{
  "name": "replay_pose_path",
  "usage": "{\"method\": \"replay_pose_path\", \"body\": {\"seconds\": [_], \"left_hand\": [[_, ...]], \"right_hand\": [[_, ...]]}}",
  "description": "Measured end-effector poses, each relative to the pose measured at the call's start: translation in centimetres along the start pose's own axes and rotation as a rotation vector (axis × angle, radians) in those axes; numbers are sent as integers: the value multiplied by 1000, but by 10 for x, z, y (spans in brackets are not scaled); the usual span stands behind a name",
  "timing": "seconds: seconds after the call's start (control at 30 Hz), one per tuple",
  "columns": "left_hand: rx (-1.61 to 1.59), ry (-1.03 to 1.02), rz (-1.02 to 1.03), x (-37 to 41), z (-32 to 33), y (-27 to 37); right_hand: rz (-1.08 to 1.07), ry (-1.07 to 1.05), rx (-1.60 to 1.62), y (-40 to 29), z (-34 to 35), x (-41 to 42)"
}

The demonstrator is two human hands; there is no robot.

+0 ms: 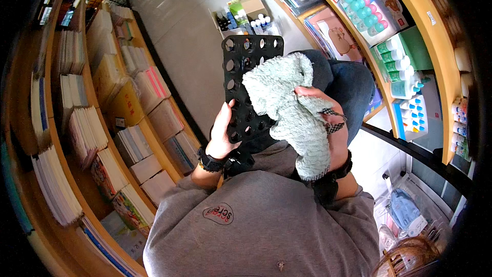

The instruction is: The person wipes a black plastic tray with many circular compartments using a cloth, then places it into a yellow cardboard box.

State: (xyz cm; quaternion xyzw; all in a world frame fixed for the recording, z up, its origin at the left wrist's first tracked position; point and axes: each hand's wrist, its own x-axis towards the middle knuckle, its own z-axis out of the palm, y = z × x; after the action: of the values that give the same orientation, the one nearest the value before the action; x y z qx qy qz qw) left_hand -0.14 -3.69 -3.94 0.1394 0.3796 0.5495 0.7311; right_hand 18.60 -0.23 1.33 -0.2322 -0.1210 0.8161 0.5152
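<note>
A black rack with rows of round holes is held up in front of my knees. My left hand grips its lower left edge, with the thumb along the side. My right hand holds a pale green fluffy cloth with a checked loop. The bunched cloth lies over the right part of the rack and hides several of its holes. Most of my right fingers are behind the cloth.
Shelves of books and paper run along the left. On the right, curved wooden shelving carries glue bottles and boxed goods. An open carton with small bottles stands on the floor ahead. A blue bag hangs lower right.
</note>
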Motion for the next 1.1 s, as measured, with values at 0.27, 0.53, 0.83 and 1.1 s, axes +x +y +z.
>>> {"method": "replay_pose_path", "body": {"seconds": [0.27, 0.53, 0.83, 1.1], "left_hand": [[904, -227, 532, 17, 9, 3], [1387, -384, 902, 37, 5, 38], [343, -249, -303, 6, 42, 23], [227, -362, -449, 20, 36, 19]], "right_hand": [[-90, -5, -32, 1, 9, -2], [-265, -181, -326, -5, -9, -1], [-608, -366, -1342, -32, 4, 15], [-704, -563, -1905, -43, -13, 39]]}}
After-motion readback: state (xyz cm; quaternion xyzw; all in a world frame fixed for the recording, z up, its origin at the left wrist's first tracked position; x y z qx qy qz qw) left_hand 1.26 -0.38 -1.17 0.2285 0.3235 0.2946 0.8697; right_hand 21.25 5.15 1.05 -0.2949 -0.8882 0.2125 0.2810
